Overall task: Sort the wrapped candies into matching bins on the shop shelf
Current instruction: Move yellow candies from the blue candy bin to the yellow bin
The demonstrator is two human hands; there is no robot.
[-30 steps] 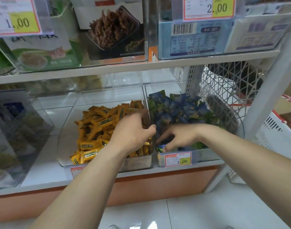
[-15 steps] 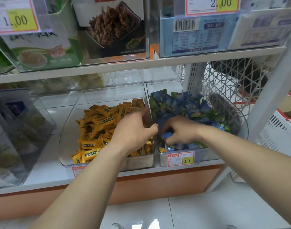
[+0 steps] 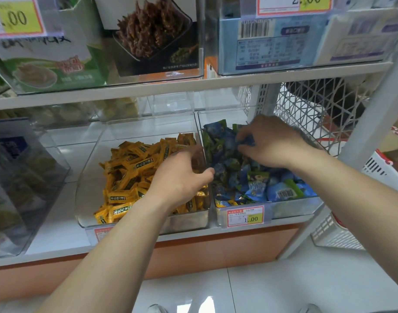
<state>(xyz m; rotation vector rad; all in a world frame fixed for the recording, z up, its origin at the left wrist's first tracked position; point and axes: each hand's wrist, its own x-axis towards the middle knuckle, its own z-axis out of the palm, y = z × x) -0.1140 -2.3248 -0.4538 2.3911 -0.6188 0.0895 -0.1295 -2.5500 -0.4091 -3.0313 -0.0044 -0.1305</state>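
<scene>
Right hand (image 3: 270,141) pinched blue candies (image 3: 246,141); left hand (image 3: 180,177), at its 8 o'clock, grip undeterminable, straddled the divider.

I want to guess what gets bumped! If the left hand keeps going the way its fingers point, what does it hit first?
Probably the blue candies. The left hand points right, over the divider, its thumb tip already at that pile. Depth is hard to judge, so the divider could come first.
</scene>
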